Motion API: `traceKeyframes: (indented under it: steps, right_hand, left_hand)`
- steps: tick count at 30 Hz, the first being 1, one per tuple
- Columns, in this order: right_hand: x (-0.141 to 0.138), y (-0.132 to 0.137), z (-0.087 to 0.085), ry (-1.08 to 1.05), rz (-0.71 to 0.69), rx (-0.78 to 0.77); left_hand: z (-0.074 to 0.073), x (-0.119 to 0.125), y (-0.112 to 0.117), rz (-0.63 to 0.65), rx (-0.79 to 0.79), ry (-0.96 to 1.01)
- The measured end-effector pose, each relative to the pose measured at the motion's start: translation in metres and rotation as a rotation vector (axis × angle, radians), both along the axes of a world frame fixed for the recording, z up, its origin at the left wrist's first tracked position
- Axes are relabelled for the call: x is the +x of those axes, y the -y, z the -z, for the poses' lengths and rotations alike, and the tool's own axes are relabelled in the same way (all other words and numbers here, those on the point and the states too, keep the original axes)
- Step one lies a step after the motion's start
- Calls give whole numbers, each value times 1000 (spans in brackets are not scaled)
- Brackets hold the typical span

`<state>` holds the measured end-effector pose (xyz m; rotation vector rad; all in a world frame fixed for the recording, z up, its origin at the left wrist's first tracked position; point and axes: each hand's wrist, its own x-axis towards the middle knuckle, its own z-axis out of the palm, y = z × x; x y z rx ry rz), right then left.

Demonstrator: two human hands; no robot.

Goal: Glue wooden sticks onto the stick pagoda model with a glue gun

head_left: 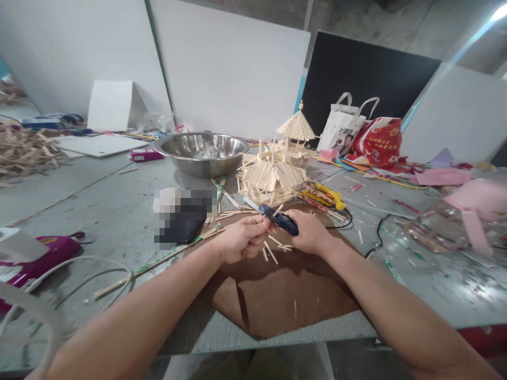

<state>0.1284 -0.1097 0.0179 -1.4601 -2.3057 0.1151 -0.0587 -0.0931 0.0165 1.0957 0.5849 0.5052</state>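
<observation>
In my right hand (311,232) is a dark blue utility knife (285,221), its blade pointing away to the left. My left hand (244,238) is closed in a pinch right beside the knife, on what looks like a short thin wooden stick (279,209) that crosses the knife's body. Its fingers hide the stick's other end. Small cut stick pieces (271,252) lie below on a brown sheet (285,301). Just beyond my hands stands a model pavilion (271,177) made of wooden sticks, its pointed roof (300,125) rising at the back.
A steel basin (202,169) stands behind to the left, with a phone (186,224) nearer. A yellow-handled tool (330,196) with a black cord lies right of the model. Bags (378,142), coloured paper and a clear jug (431,224) are farther right. Loose sticks (27,150) heap at far left.
</observation>
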Motion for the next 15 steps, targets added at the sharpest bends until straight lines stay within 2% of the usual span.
traceKeyframes:
  steps: [2,7,9,12,15]
  right_hand:
    - [-1,1,-1,14,24,-6]
    - [-1,-4,1,21,84,-14]
    - [0,-5,1,3,72,-13]
    - [3,-4,0,-38,26,-31]
    - [5,-2,-2,-89,-88,-57]
  left_hand:
    - [1,0,-1,-24,36,-19]
    - [3,7,-1,-255,345,-134]
    - [3,9,0,-288,397,-149]
    - [1,7,0,-217,313,-104]
    - [0,2,0,-55,152,-38]
